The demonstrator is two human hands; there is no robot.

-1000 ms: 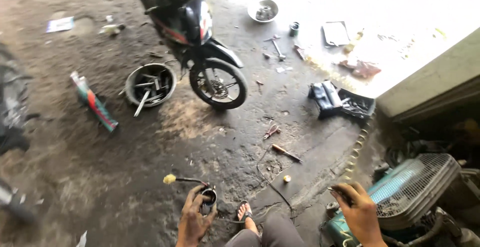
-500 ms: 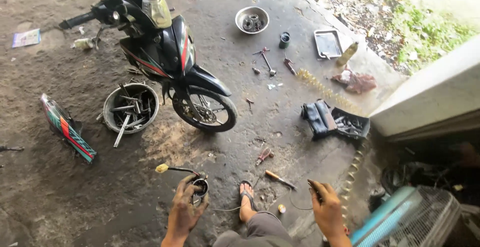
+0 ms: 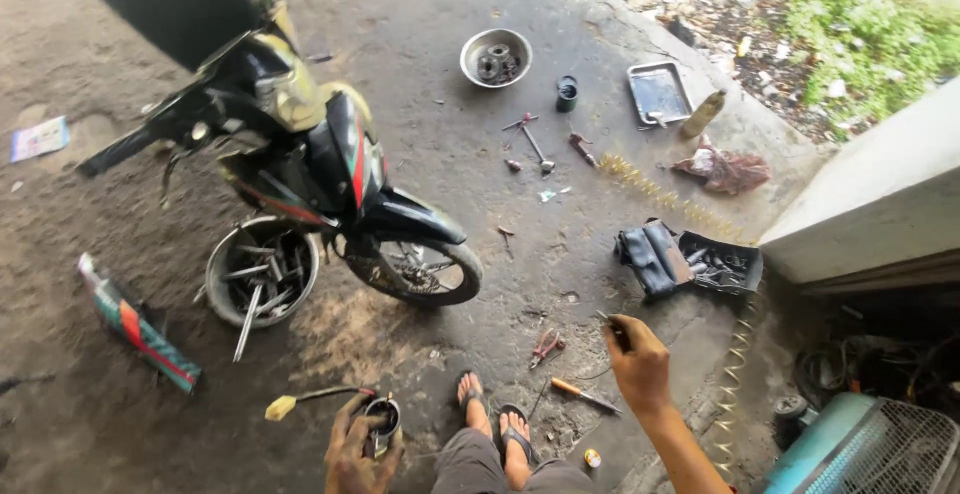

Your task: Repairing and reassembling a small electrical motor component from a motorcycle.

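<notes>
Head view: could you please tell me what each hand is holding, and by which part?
The left hand cups a small round metal part around its side. The right hand closes on a thin dark tool, gripped low; its kind cannot be told.

Daylight enters from one to two o'clock, overexposing the grass (image 3: 850, 24) there. The concrete floor (image 3: 420, 54) is evenly lit with soft shadows. Wide-lens bending shows at the edges; the motorcycle (image 3: 300, 174) top is dark and blurred.
</notes>
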